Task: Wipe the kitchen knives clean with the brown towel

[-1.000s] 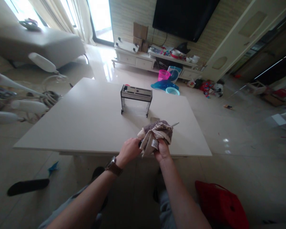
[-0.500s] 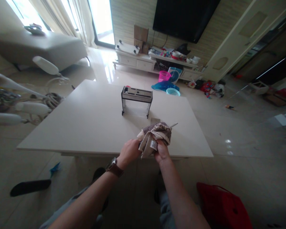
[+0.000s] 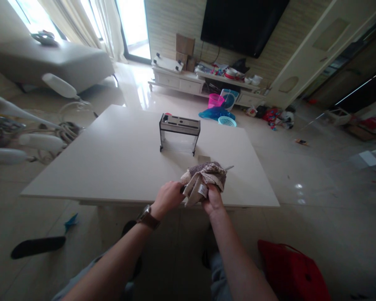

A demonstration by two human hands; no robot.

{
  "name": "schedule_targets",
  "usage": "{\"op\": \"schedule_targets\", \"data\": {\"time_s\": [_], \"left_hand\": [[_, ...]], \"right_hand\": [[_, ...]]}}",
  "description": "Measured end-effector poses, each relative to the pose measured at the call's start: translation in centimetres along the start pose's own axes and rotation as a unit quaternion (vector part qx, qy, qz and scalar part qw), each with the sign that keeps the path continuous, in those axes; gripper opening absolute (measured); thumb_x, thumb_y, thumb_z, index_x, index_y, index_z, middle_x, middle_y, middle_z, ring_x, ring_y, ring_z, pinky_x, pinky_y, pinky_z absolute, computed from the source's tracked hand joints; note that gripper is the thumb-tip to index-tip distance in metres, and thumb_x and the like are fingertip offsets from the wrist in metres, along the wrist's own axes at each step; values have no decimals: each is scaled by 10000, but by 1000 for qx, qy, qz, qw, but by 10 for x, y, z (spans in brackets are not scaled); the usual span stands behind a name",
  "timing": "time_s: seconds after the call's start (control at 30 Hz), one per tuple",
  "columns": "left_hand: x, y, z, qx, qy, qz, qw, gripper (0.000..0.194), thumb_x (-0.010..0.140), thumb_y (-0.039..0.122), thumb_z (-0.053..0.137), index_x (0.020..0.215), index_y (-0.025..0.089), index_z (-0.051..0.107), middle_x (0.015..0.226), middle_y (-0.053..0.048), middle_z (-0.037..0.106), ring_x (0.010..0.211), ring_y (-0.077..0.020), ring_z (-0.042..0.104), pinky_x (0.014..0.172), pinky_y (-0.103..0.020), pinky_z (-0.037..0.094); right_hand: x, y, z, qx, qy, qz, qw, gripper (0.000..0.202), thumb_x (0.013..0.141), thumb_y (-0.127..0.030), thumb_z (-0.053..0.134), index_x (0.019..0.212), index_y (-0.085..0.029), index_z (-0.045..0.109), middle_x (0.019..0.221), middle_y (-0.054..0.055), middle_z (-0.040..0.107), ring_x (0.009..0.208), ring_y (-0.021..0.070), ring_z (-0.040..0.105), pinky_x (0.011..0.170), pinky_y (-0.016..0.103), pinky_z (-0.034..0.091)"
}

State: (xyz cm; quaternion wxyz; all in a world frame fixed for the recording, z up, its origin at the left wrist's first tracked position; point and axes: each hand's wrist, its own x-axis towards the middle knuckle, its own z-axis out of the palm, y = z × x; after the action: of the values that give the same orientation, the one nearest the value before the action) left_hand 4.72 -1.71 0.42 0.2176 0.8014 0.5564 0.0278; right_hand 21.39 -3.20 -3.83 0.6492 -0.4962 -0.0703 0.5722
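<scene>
Over the front edge of the white table point(image 3: 113, 167), a brown and beige patterned cloth point(image 3: 207, 175) is bunched up. My right hand point(image 3: 213, 200) is wrapped round its lower right side, near a white label. At the cloth's left side my left hand point(image 3: 170, 194) is closed on a dark piece, mostly hidden, that runs into the cloth. A thin grey rod point(image 3: 229, 168) pokes out of the cloth on the right. Behind stands a black-framed box point(image 3: 180, 125) with clear sides. A small flat grey piece point(image 3: 204, 159) lies between box and cloth.
Beyond the table lie a blue bag point(image 3: 216, 113), a pink basket point(image 3: 216, 100) and a light blue basket point(image 3: 227, 121). A red bag point(image 3: 293, 267) is on the floor at right. White lamp-like parts with cables point(image 3: 44, 142) stand at left.
My left hand has shifted slightly left, away from the cloth, and more of the dark piece shows between them. My right hand still holds the cloth in nearly the same place.
</scene>
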Motion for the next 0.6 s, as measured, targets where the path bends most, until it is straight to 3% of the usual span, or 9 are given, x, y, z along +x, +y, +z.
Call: {"op": "schedule_targets", "data": {"time_s": [0.2, 0.4, 0.6], "left_hand": [[0, -11, -7, 23, 20, 11, 999, 280, 902, 334, 529, 889, 223, 786, 891, -137, 776, 862, -272, 733, 693, -319, 452], [1, -23, -20, 30, 11, -8, 999, 280, 900, 345, 540, 841, 227, 786, 851, -132, 769, 828, -270, 735, 665, -314, 430], [1, -28, -24, 45, 10, -17, 999, 305, 902, 335, 523, 853, 225, 803, 872, -146, 773, 845, -281, 734, 691, -325, 445]], "right_hand": [[7, -15, -2, 5, -26, 1, 1000, 226, 728, -349, 766, 919, -249, 697, 838, -3, 771, 805, 207, 734, 835, 409, 630], [14, -33, -2, 68, 25, 6, 997, 281, 760, -400, 750, 971, -221, 700, 878, 17, 793, 844, 242, 747, 870, 476, 614], [15, -41, -6, 96, 41, -52, 993, 316, 811, -430, 695, 1057, -231, 695, 917, 3, 794, 854, 214, 748, 875, 470, 608]]}}
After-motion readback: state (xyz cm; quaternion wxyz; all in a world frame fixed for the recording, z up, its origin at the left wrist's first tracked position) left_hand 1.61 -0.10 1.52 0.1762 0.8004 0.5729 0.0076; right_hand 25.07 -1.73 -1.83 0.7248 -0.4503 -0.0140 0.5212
